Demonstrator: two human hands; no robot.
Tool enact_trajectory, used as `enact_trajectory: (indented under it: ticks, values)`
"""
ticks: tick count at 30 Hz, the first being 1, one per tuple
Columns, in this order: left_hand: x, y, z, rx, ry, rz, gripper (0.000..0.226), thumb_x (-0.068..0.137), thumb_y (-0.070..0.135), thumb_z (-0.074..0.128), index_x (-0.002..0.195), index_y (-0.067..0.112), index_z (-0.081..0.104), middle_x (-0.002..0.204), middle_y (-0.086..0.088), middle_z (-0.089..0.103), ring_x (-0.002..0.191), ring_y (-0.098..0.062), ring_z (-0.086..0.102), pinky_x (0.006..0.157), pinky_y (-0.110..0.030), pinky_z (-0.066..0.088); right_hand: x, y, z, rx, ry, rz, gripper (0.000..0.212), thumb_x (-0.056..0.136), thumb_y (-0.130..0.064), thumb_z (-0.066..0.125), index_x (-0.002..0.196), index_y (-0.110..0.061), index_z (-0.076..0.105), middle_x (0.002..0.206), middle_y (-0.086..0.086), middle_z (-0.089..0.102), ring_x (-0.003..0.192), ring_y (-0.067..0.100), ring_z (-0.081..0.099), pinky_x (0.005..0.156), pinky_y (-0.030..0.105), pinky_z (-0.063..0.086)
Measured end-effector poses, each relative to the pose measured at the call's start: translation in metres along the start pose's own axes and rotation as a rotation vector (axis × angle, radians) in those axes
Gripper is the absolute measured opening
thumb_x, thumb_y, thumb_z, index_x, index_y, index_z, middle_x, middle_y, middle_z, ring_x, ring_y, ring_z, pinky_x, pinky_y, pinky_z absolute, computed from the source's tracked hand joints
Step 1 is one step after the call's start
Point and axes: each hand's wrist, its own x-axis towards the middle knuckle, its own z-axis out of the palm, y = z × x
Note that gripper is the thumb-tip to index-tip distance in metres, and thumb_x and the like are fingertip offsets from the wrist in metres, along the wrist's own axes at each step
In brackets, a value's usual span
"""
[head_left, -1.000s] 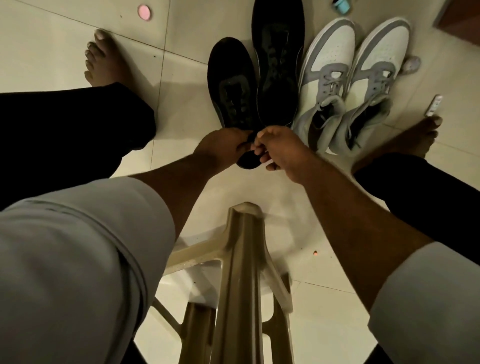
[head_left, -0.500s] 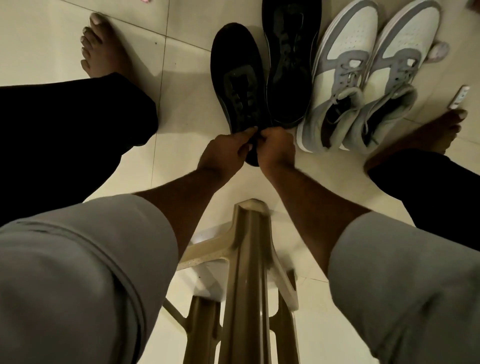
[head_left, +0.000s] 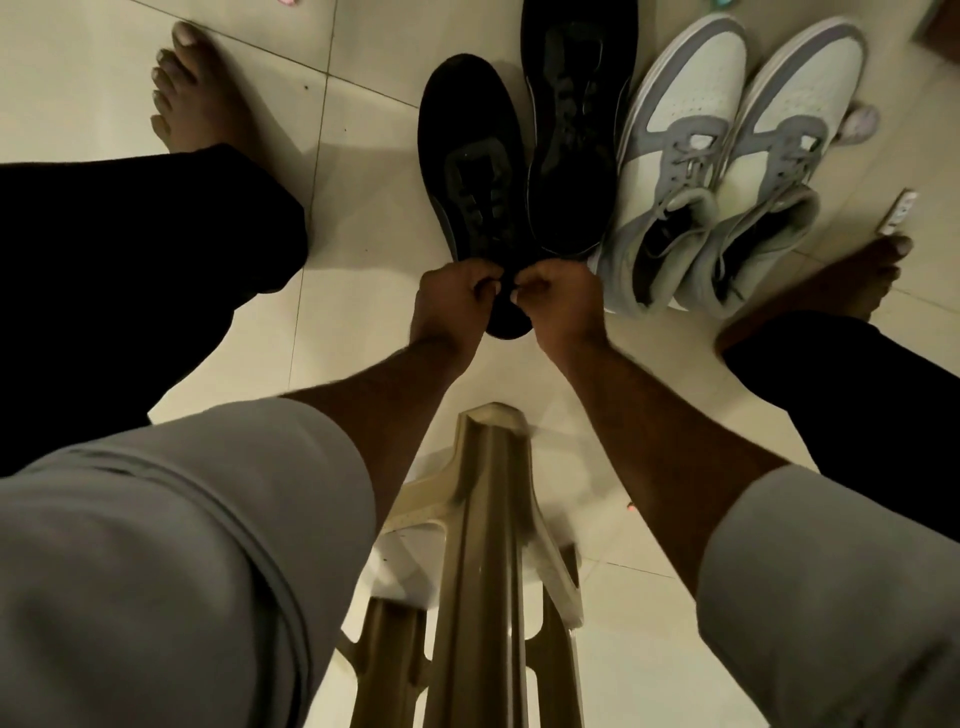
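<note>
A black shoe (head_left: 475, 171) lies on the tiled floor in front of me, toe pointing away. My left hand (head_left: 452, 299) and my right hand (head_left: 558, 301) meet over its heel end, fingers curled, each pinching the shoe's opening near the collar. The heel tip shows dark between and below the two hands. A second black shoe (head_left: 576, 124) lies right beside it, touching along its right side. What the fingertips hold exactly is hidden in the dark fabric.
A pair of white and grey sneakers (head_left: 727, 171) stands to the right of the black shoes. My bare feet rest on the floor at left (head_left: 200, 98) and right (head_left: 836, 280). A beige plastic stool (head_left: 488, 545) is below me. A small white object (head_left: 897, 212) lies far right.
Both hands stayed on the near black shoe's heel end and drew closer together, with fingers curling tighter. The view shifted slightly; the shoes have not visibly moved.
</note>
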Motion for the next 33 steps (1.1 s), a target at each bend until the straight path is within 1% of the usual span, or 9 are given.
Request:
enact_trajectory:
  ticks: [2,5,10,14,18,20,26,30,33]
  values:
    - [-0.003,-0.003,0.005,0.066,-0.051,0.021,0.029,0.095,0.011,0.055,0.122,0.013,0.068,0.119,-0.011,0.068,0.112,-0.026,0.062,0.100,-0.034,0.049,0.000,0.007,0.001,-0.017,0.072,0.001,0.023,0.073,-0.003,0.068,0.070,-0.025,0.061,0.080,0.007,0.068,0.081,0.027,0.065,0.080,0.049,0.055]
    - [-0.003,-0.006,0.008,0.169,-0.086,0.096,0.029,0.096,0.011,0.053,0.121,0.011,0.067,0.120,-0.013,0.066,0.112,-0.029,0.061,0.099,-0.033,0.047,-0.002,0.007,0.003,-0.023,0.122,-0.054,0.023,0.073,-0.002,0.071,0.076,-0.016,0.053,0.080,0.007,0.059,0.077,0.024,0.060,0.074,0.047,0.055]
    - [0.003,-0.007,0.007,0.079,0.254,0.213,0.033,0.084,0.008,0.062,0.117,0.006,0.057,0.118,-0.014,0.051,0.105,-0.028,0.054,0.089,-0.035,0.049,-0.002,0.019,0.008,-0.247,0.138,-0.089,0.030,0.081,-0.023,0.072,0.107,-0.017,0.059,0.105,0.003,0.066,0.096,0.022,0.064,0.079,0.035,0.053]
    - [0.015,-0.018,0.007,0.112,0.070,0.122,0.077,0.081,0.007,0.066,0.148,0.017,0.029,0.143,-0.011,0.033,0.125,-0.030,0.047,0.102,-0.040,0.048,0.007,0.016,0.023,-0.164,0.144,0.087,0.050,0.076,-0.033,0.076,0.120,-0.020,0.056,0.114,0.004,0.064,0.103,0.022,0.061,0.082,0.032,0.051]
    - [0.049,-0.002,-0.003,0.235,0.092,0.086,0.074,0.084,0.032,0.063,0.147,0.026,0.024,0.130,-0.010,0.039,0.104,-0.034,0.058,0.082,-0.048,0.056,0.032,-0.005,0.031,-0.084,0.021,0.246,0.031,0.085,-0.030,0.061,0.112,-0.015,0.061,0.103,0.003,0.064,0.094,0.024,0.060,0.074,0.031,0.046]
    - [0.054,0.005,-0.009,0.279,0.093,0.058,0.071,0.085,0.041,0.061,0.145,0.030,0.024,0.125,-0.008,0.040,0.098,-0.034,0.059,0.079,-0.049,0.056,0.031,-0.011,0.038,-0.041,0.037,0.205,0.038,0.086,-0.037,0.059,0.118,-0.018,0.056,0.110,0.002,0.062,0.103,0.025,0.059,0.084,0.034,0.047]
    - [0.027,-0.016,-0.010,0.178,0.035,0.073,0.082,0.080,0.006,0.059,0.151,0.023,0.022,0.134,-0.011,0.036,0.113,-0.034,0.053,0.091,-0.048,0.053,-0.008,0.013,0.029,-0.092,-0.014,0.083,0.055,0.079,-0.033,0.071,0.129,-0.027,0.048,0.115,0.004,0.053,0.100,0.024,0.059,0.081,0.037,0.052]
    - [0.035,-0.019,-0.009,0.175,0.013,0.121,0.086,0.083,0.009,0.064,0.153,0.026,0.017,0.135,-0.010,0.034,0.114,-0.033,0.054,0.091,-0.048,0.054,0.016,-0.004,0.037,-0.164,0.055,0.140,0.045,0.086,-0.052,0.057,0.124,-0.028,0.052,0.120,0.001,0.060,0.110,0.026,0.058,0.087,0.036,0.044]
    - [0.047,-0.009,-0.014,0.139,0.061,0.101,0.080,0.087,0.016,0.063,0.152,0.028,0.020,0.133,-0.010,0.036,0.108,-0.032,0.058,0.089,-0.048,0.055,0.027,-0.020,0.038,-0.130,0.095,0.239,0.039,0.091,-0.047,0.054,0.123,-0.025,0.055,0.122,0.002,0.062,0.116,0.029,0.055,0.093,0.035,0.041]
